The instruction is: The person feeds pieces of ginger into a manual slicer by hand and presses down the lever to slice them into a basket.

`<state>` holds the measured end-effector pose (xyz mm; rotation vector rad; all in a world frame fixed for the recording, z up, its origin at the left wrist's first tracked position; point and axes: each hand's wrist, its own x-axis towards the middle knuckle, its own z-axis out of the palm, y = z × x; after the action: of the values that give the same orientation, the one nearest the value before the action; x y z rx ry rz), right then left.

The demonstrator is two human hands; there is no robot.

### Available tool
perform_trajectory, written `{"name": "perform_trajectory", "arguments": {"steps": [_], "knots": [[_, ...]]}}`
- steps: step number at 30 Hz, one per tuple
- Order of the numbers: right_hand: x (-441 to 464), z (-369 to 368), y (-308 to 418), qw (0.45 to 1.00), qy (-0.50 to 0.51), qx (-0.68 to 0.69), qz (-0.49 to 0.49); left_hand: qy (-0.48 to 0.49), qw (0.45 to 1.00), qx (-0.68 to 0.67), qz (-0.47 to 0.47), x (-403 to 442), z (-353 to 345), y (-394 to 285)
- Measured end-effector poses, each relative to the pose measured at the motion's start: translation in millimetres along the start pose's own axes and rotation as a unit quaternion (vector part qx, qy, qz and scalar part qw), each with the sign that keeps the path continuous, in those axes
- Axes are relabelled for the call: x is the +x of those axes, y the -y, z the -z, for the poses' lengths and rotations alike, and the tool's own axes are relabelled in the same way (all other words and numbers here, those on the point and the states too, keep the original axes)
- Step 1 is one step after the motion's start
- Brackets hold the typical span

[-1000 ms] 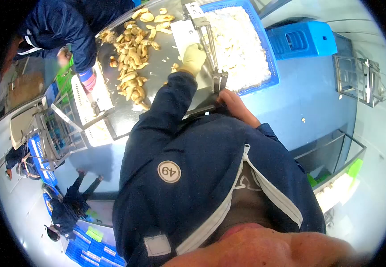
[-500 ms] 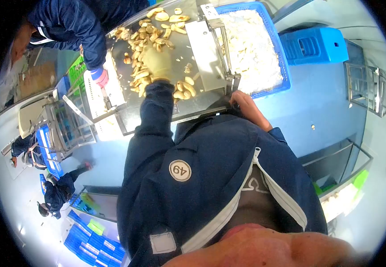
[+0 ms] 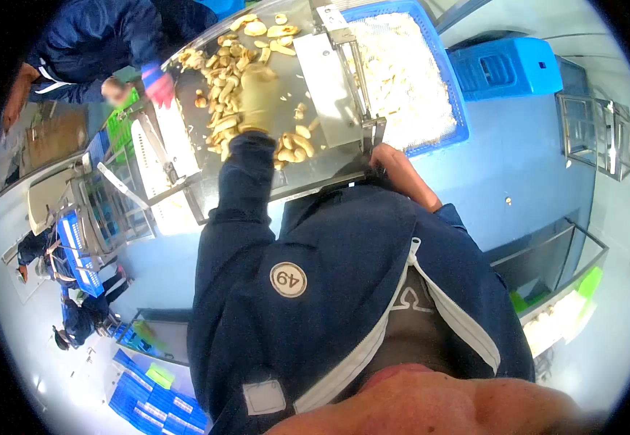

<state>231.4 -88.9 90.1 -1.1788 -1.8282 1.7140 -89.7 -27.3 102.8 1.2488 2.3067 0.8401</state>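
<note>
My left hand [image 3: 258, 90], in a yellowish glove, reaches over a metal table [image 3: 289, 170]. It touches or hovers just above a spread of pale yellow, curved, banana-like pieces [image 3: 222, 98]; its fingers are blurred. A smaller group of these pieces [image 3: 297, 147] lies nearer me, right of my wrist. My bare right hand [image 3: 387, 158] is at the table's front right corner, by the near end of a white board with a metal frame [image 3: 329, 87]. Its fingers look curled, and what they hold is hidden. Beyond the board, a blue basket [image 3: 462, 119] contains thin whitish slices [image 3: 394, 80].
Across the table at upper left is a co-worker [image 3: 101, 43] with a pink-gloved hand [image 3: 159, 88] over a white board [image 3: 184, 134]. A blue plastic stool [image 3: 507, 67] stands right of the basket. Other people and stacked blue crates [image 3: 151, 402] appear at lower left.
The co-worker's pink-gloved hand has moved up and away along their white board. My left hand stays over the pieces, and my right hand remains at the corner. The view has shifted slightly.
</note>
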Motion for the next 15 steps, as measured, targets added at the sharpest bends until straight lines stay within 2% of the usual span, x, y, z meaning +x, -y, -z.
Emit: {"name": "perform_trajectory", "arguments": {"steps": [1, 3, 4, 5, 7, 10, 13, 15], "knots": [[0.8, -0.9, 1.5, 0.999, 0.003, 0.027, -0.029, 0.085, 0.979, -0.17, 0.071, 3.3, -31.7, 14.0], [3.9, 0.3, 5.3, 0.993, -0.001, 0.077, -0.084, 0.162, 0.926, -0.334, 0.07, 2.8, -94.2, 24.3], [4.5, 0.6, 8.7, 0.993, -0.008, 0.09, -0.078, 0.158, 0.93, -0.333, 0.005, -3.4, -116.3, 11.5], [4.4, 0.6, 14.6, 0.992, -0.015, 0.101, -0.074, 0.165, 0.931, -0.319, 0.061, -8.2, -125.7, -0.4], [3.0, 3.8, 25.6, 0.991, -0.022, 0.107, -0.077, 0.162, 0.954, -0.246, 0.055, -9.7, -142.2, -2.2], [2.1, 4.5, 31.0, 0.99, -0.022, 0.096, -0.096, 0.181, 0.966, -0.171, 0.074, -17.6, -101.6, -41.2], [4.3, 8.8, 73.6, 0.985, -0.054, 0.102, -0.129, 0.176, 0.963, -0.195, 0.061, -14.2, -113.8, -30.7], [8.6, 12.1, 75.2, 0.986, -0.046, 0.098, -0.126, 0.18, 0.958, -0.206, 0.09, -11.3, -125.9, -24.3]]}}
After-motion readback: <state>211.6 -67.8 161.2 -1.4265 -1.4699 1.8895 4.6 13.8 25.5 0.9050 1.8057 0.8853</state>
